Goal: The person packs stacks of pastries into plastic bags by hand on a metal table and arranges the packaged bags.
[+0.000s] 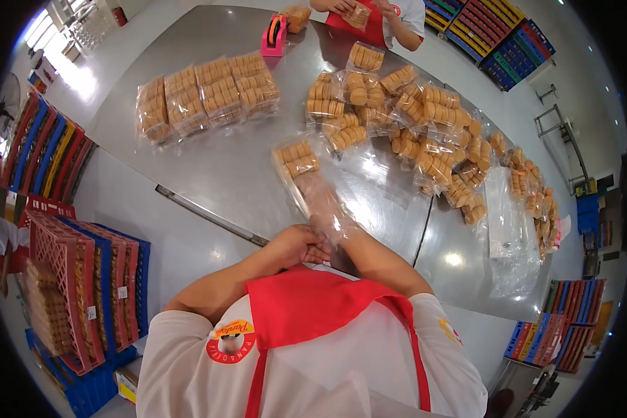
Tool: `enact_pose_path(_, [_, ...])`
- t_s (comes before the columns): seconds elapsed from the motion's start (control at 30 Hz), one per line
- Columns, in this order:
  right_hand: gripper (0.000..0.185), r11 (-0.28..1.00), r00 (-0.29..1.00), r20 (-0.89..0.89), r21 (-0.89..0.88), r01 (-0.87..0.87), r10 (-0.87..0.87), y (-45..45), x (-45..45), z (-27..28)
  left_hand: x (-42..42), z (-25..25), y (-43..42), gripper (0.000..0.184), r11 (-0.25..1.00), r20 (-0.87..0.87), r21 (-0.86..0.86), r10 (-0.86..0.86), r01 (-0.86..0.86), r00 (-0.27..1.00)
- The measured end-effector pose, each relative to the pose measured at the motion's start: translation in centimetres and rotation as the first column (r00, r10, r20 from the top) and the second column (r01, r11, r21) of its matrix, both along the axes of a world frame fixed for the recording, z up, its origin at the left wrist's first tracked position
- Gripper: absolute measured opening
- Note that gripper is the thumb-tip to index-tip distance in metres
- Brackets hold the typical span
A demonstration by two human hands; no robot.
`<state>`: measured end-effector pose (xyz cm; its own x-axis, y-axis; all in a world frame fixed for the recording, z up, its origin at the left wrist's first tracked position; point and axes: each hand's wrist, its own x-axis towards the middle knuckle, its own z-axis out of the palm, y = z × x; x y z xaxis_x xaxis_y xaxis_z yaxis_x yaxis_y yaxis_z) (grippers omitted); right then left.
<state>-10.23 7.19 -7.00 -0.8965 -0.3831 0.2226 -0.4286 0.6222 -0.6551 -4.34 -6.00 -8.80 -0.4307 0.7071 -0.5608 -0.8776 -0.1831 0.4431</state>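
Note:
A clear plastic bag [292, 186] lies over the metal table [223, 157], with rows of round biscuits [297, 159] at its far end. My right hand [320, 198] is inside the bag, just behind the biscuits; plastic glare blurs its fingers. Near the bag's open end, at the table's front edge, my left hand [305, 245] has its fingers curled together by my right wrist. Whether they pinch the plastic is too unclear to tell.
Filled biscuit packs [219, 95] stand in a row at the back left, near a pink tape dispenser [274, 36]. A heap of packs [432, 132] and empty bags [505, 223] lie right. Across the table, a co-worker's hands [341, 8] hold a pack.

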Motion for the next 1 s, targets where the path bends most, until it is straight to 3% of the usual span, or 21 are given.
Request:
enact_pose_path(0.4, [0.027,0.989,0.982,-0.187,0.130,0.066,-0.041,-0.4,-1.0,-0.5,-0.5,1.4,0.7,0.015,0.987,-0.042,-0.148,-0.074,0.067,0.996])
enact_pose_path(0.6, [0.029,0.977,0.939,-0.345,0.192,0.088,-0.017,-0.4,-1.1,-0.4,-0.5,2.1,0.7,0.021,0.988,-0.041,-0.115,-0.112,0.107,0.993])
enact_pose_path(0.63, [0.029,0.974,0.918,-0.397,0.206,0.096,-0.006,-0.1,-0.5,-0.2,-0.6,2.2,0.5,0.023,0.965,-0.122,-0.154,-0.232,0.212,0.965])
enact_pose_path(0.7, [0.030,0.966,0.857,-0.516,0.227,0.120,0.015,1.4,1.3,0.3,-0.7,2.3,0.1,0.028,0.881,-0.261,-0.260,-0.457,0.394,0.850])
enact_pose_path(0.73, [0.030,0.957,0.810,-0.586,0.252,0.143,0.034,2.9,3.0,0.5,-0.8,3.1,-0.3,0.030,0.820,-0.413,-0.391,-0.562,0.418,0.716])
enact_pose_path(0.8, [0.031,0.922,0.718,-0.693,0.313,0.228,0.058,6.6,6.6,-0.1,-0.9,6.2,-1.3,0.035,0.679,-0.593,-0.638,-0.735,0.365,0.330])
enact_pose_path(0.83, [0.032,0.931,0.778,-0.628,0.298,0.212,0.024,8.7,8.5,-1.7,-1.7,8.8,-1.8,0.037,0.666,-0.599,-0.665,-0.746,0.338,0.291])
enact_pose_path(0.9, [0.007,0.989,0.972,-0.198,0.057,0.140,-0.126,12.5,11.8,-5.6,-4.3,9.5,-2.7,0.033,0.823,-0.728,-0.524,-0.567,0.219,0.386])
enact_pose_path(0.97, [0.010,0.790,0.776,-0.150,-0.091,0.606,-0.612,13.4,16.2,-2.3,-8.6,12.6,-2.5,0.025,0.911,-0.756,-0.411,-0.359,0.031,0.547])
enact_pose_path(1.0, [0.012,0.684,0.694,-0.029,-0.207,0.700,-0.719,15.3,17.7,-3.9,-11.2,13.9,-2.3,0.026,0.914,-0.762,-0.405,-0.315,-0.036,0.566])
